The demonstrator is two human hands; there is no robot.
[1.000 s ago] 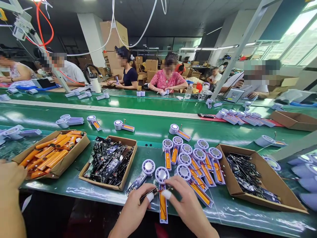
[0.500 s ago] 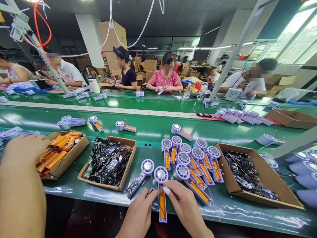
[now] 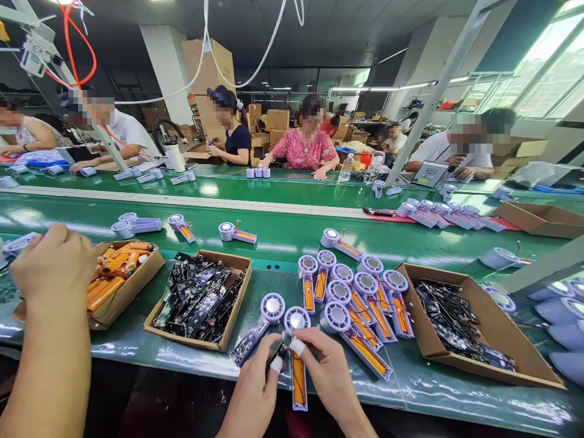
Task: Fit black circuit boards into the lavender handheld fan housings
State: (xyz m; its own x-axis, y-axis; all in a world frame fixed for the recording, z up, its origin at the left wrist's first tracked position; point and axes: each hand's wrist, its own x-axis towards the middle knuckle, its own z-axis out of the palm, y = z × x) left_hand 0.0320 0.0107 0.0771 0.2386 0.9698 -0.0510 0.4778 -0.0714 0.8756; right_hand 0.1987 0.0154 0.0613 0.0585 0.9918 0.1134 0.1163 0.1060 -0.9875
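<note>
My left hand (image 3: 255, 383) grips a narrow black circuit board (image 3: 276, 354) between thumb and fingers; white covers wrap a fingertip on each hand. Close beside it, my right hand (image 3: 326, 368) is closed in a pinch at the board's end; what it pinches, perhaps a thin wire, is too small to make out. Under both hands lies an open lilac fan housing (image 3: 298, 389) with an orange battery in its handle and a round silver-centred head. To its left rests another fan (image 3: 272, 308) with a circuit board in its handle.
Several battery-fitted fans (image 3: 338, 291) crowd to the right. Cardboard trays of circuit boards stand left (image 3: 196, 304) and right (image 3: 456, 328); another holds orange batteries (image 3: 114, 267). A co-worker's arm (image 3: 59, 304) reaches in at left. Fans ride the green belt (image 3: 283, 228); people sit opposite.
My left hand has turned the circuit board up beside the housing, and my right fingers have shifted slightly left towards it. The co-worker's arm has lifted. Fans on the belt have slid right.
</note>
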